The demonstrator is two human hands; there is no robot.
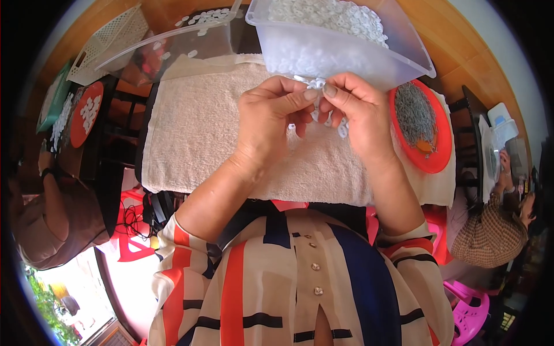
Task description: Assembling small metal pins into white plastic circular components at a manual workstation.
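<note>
My left hand and my right hand meet over the towel, close to the near wall of a large clear bin. Thumb and fingers of both hands are closed on small white plastic clips, held between the fingertips. More white clips show under the curled fingers of my right hand. Whether a nail is among the held pieces I cannot make out. The clear bin holds a heap of similar white clips. Right of my right hand, a red oval tray carries a pile of thin grey nails and a small orange piece.
A beige towel covers the table. Another clear bin with scattered white pieces stands far left, beside a cream basket. Other people sit at tables on the left and right. A pink stool stands lower right.
</note>
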